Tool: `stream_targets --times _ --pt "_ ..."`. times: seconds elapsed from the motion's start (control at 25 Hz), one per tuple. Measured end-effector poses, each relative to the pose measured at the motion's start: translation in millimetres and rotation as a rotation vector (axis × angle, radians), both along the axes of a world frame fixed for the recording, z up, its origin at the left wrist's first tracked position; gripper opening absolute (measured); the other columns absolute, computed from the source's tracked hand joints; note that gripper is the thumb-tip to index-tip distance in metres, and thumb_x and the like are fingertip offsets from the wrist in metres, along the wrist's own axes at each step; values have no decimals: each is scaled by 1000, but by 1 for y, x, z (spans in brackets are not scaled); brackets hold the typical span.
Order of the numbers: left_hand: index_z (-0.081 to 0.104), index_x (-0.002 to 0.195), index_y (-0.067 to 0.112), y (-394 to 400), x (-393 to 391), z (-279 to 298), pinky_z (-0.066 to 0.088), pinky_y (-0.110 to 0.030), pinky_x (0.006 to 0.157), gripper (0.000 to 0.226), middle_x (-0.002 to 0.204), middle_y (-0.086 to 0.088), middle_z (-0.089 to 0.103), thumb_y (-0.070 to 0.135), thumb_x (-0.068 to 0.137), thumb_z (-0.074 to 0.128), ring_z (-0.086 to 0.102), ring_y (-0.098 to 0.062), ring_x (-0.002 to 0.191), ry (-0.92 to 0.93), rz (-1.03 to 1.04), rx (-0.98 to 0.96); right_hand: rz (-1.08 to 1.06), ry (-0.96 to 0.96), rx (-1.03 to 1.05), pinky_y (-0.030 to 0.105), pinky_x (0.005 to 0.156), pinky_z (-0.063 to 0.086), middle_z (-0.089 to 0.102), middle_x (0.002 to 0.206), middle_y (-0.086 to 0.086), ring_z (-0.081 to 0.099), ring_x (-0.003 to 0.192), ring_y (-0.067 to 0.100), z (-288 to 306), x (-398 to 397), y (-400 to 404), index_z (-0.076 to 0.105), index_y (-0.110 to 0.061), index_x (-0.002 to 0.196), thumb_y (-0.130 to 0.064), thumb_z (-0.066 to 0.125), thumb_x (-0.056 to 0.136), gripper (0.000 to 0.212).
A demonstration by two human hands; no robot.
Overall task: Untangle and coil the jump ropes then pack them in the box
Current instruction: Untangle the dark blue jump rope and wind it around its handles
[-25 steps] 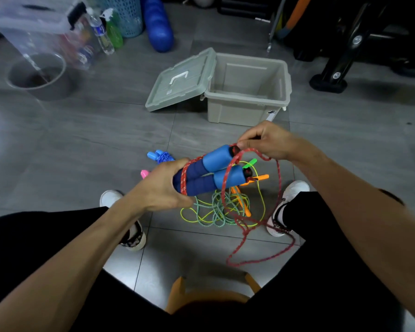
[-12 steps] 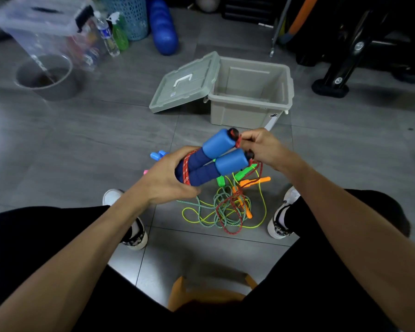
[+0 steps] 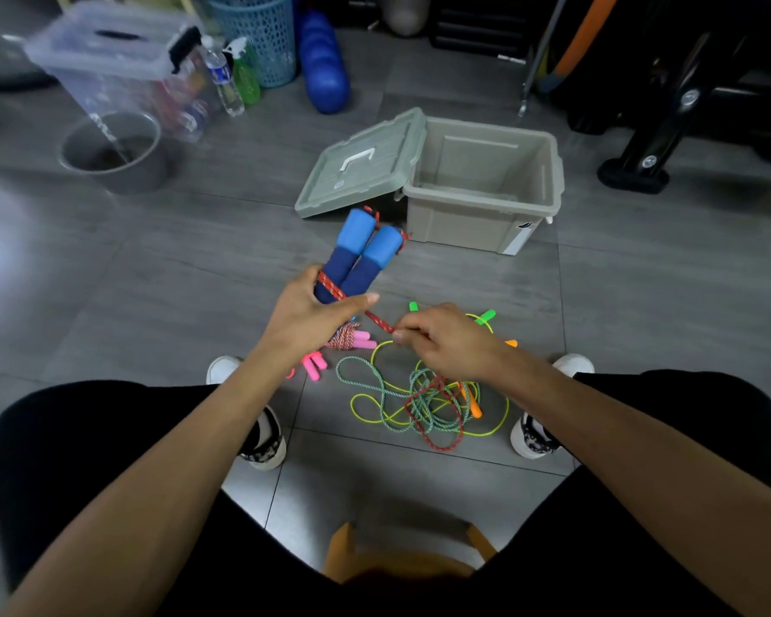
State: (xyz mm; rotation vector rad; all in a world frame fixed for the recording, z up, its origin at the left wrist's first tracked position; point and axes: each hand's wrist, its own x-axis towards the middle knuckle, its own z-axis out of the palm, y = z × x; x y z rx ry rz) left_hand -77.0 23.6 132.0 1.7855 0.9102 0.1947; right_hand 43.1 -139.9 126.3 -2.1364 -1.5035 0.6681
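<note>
My left hand (image 3: 306, 316) grips two blue foam handles (image 3: 356, 256) side by side, pointing up and away. A red rope (image 3: 377, 321) wraps once around them and runs taut to my right hand (image 3: 446, 342), which pinches it. The rest of that red rope drops into a tangle (image 3: 423, 405) of green and yellow ropes with orange and green handles on the floor between my feet. A pink-handled rope (image 3: 346, 340) lies coiled below my left hand. The grey box (image 3: 486, 216) stands open beyond, nothing visible inside, with its lid (image 3: 361, 164) leaning at its left.
A clear storage bin (image 3: 121, 64), a metal bowl (image 3: 112, 151), bottles (image 3: 225, 77), a blue basket (image 3: 263, 33) and a blue roller (image 3: 323, 66) stand at the back left. Black equipment legs (image 3: 642, 162) are at the back right. An orange stool edge (image 3: 397, 558) shows between my knees.
My left hand has swung the blue handles from lying sideways to pointing away. My right hand moved from the handle tips down to the right, pulling the red rope taut.
</note>
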Motion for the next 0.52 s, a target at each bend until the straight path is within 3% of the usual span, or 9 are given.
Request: stream_targets --times 0.12,0.24,0.4,0.52 --pt "55 91 26 5 -2 -16 58 -46 57 60 78 -4 70 67 52 75 69 -26 59 180 -137 72 64 -92 -40 36 65 42 45 59 -8 44 64 17 16 4 -4 59 -16 80 -28 48 95 22" --pt "52 98 26 -2 -1 -24 53 -34 46 51 75 -6 70 64 68 68 69 -25 58 307 -300 115 82 -114 -58 40 69 46 49 67 -8 47 67 15 23 12 -6 54 -24 77 -34 44 93 21" --pt "55 94 25 -18 1 -27 53 -39 67 43 72 0 64 65 78 60 63 -18 66 245 -409 393 36 -102 -2 40 70 45 54 70 -2 47 66 14 32 20 -5 61 -13 83 -26 49 95 21" --pt "54 97 26 -24 0 -24 52 -41 65 62 72 3 64 82 70 44 60 -17 66 191 -481 488 42 -74 19 39 71 46 60 72 -1 50 68 14 35 22 -4 66 -12 88 -24 52 94 19"
